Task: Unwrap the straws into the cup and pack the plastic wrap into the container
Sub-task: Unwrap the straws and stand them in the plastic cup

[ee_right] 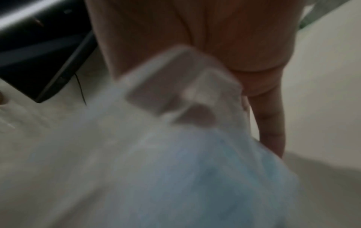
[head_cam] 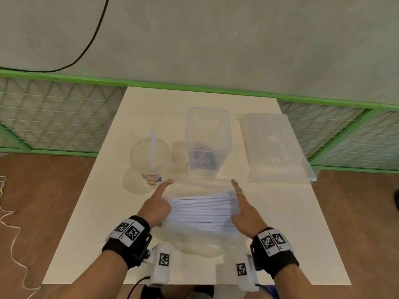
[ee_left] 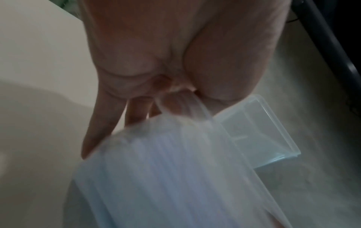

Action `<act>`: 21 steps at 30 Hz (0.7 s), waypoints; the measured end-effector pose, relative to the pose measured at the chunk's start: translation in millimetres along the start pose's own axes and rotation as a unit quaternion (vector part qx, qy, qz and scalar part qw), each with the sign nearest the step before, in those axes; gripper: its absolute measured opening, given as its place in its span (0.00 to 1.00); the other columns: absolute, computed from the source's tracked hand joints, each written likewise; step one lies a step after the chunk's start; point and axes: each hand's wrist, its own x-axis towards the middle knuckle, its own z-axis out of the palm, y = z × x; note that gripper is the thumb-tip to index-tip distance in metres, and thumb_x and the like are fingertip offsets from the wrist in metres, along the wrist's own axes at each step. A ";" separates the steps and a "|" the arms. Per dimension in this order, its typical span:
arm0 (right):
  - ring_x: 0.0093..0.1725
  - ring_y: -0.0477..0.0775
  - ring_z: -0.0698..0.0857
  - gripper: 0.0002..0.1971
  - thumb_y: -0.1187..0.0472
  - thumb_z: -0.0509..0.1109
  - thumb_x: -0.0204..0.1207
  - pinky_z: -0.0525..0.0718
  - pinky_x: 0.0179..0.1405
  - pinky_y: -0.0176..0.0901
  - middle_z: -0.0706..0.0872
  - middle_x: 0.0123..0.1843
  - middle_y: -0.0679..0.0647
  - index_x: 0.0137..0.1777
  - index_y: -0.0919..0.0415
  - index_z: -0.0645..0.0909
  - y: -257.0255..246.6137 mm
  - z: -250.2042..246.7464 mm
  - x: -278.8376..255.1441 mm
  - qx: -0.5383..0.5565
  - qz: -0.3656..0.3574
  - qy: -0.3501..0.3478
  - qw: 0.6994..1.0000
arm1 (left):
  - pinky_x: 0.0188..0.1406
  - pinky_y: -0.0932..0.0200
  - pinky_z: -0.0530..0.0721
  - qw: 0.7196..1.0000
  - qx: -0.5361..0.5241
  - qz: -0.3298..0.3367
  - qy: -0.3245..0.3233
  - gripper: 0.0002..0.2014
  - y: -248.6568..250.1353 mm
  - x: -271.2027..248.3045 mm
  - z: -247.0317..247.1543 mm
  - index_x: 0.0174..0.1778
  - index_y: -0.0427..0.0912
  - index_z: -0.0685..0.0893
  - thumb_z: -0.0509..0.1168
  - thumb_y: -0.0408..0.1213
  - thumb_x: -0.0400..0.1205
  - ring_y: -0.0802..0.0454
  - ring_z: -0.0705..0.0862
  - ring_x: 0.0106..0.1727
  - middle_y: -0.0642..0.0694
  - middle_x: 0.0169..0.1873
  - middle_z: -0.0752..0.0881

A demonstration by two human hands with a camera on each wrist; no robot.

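A clear bag of wrapped white straws (head_cam: 203,212) is held between both hands just above the near middle of the white table (head_cam: 291,223). My left hand (head_cam: 158,203) grips its left end, index finger pointing forward; in the left wrist view the fingers (ee_left: 140,111) pinch the bag's plastic (ee_left: 166,177). My right hand (head_cam: 244,212) holds the right end; the right wrist view is blurred, with the bag (ee_right: 195,177) under the palm. A clear cup (head_cam: 149,160) with one white straw (head_cam: 153,147) stands ahead on the left. A tall clear container (head_cam: 208,139) stands behind the bag.
A flat clear plastic bag (head_cam: 276,147) lies at the table's far right. A green mesh fence (head_cam: 54,117) runs behind the table. White cord (head_cam: 13,234) lies on the brown floor to the left. A black cable (head_cam: 90,39) crosses the grey floor beyond.
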 end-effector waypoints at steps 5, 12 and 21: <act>0.78 0.48 0.71 0.38 0.75 0.58 0.78 0.58 0.73 0.20 0.71 0.79 0.42 0.79 0.36 0.63 2.5 -24.6 -7.0 -0.070 -0.056 0.080 0.993 | 0.50 0.35 0.87 0.997 -0.057 0.038 -0.019 0.40 -6.8 -3.9 -2.9 0.63 0.80 0.73 0.56 0.23 0.73 0.34 0.84 0.57 0.40 0.60 0.80; 0.75 0.64 0.73 0.53 0.82 0.55 0.67 0.80 0.65 0.52 0.55 0.87 0.52 0.83 0.32 0.51 -4.8 -32.5 -7.8 -0.216 0.022 0.102 0.971 | 0.25 0.61 0.75 0.989 0.129 0.074 -0.021 0.46 9.3 -8.4 4.5 0.79 0.68 0.52 0.52 0.19 0.73 0.49 0.73 0.28 0.49 0.31 0.71; 0.72 0.56 0.77 0.46 0.79 0.54 0.74 0.73 0.67 0.38 0.77 0.73 0.51 0.84 0.33 0.54 -12.1 -38.7 -12.2 -0.092 0.014 0.056 0.994 | 0.28 0.65 0.80 0.992 0.076 0.098 -0.008 0.46 11.0 -4.0 5.2 0.77 0.69 0.56 0.61 0.19 0.73 0.51 0.85 0.45 0.46 0.53 0.83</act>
